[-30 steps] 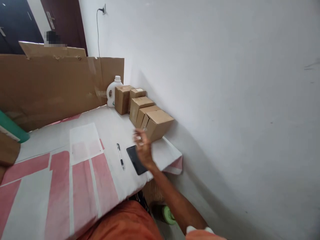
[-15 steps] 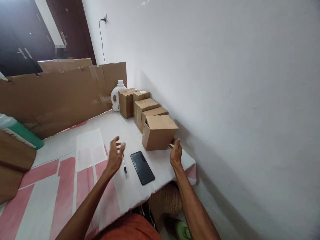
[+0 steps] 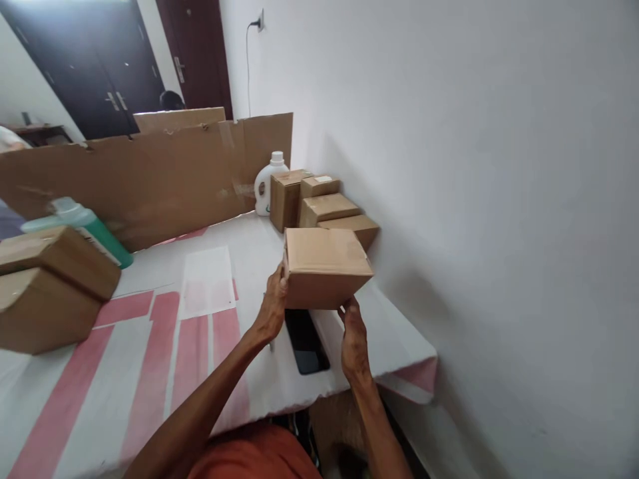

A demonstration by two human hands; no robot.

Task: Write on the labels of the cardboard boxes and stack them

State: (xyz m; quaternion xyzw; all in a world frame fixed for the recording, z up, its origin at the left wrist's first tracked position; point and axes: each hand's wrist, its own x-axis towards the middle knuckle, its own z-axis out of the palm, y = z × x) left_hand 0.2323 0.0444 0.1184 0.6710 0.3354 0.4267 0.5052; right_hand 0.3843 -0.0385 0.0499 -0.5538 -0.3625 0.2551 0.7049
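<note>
A brown cardboard box is held up off the table between both my hands. My left hand presses against its left side, fingers partly hidden behind it. At the lower right corner, my right hand grips from below, its fingertips out of sight under the box. Beneath the box lies a black phone, its far end covered. A pen is mostly hidden behind my left hand. Just beyond stands a row of cardboard boxes along the wall.
A white jug stands behind the boxes, by an upright cardboard panel. Two stacked boxes and a bottle of green liquid are at the left. A white sheet lies on the pink-and-white tablecloth. The wall bounds the right.
My left hand has gone from open beside the pen to the box's left side. The box has been lifted and pulled away from the row. The view has turned left.
</note>
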